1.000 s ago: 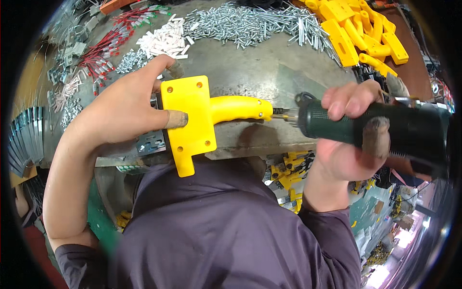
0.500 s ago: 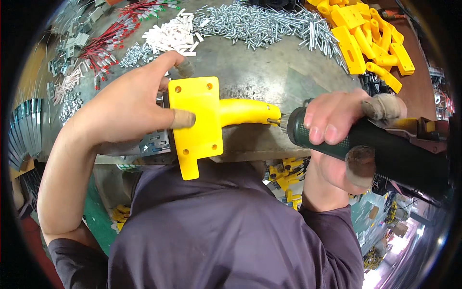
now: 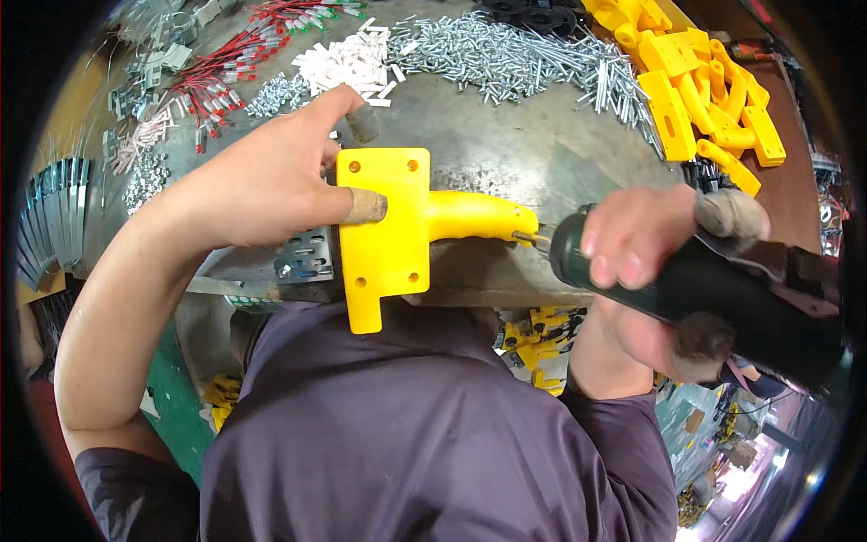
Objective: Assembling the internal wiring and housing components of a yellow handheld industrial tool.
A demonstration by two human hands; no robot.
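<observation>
The left hand (image 3: 262, 185) is gripping a yellow plastic handle part (image 3: 397, 226) at the near edge of the grey workbench (image 3: 506, 117), its thumb in a worn finger cot pressing on the flat plate while the fingers are wrapping over the top edge. The right hand (image 3: 646, 271) is clenching around a dark green power screwdriver (image 3: 722, 303) at about four o'clock from centre, and its bit is touching the rounded end of the handle (the tip itself is too small to make out). At twelve o'clock silver screws (image 3: 515, 59) are lying in a heap, with white plastic pieces (image 3: 348, 63) just beside them, and finished yellow parts (image 3: 700, 86) are piling up at two o'clock.
</observation>
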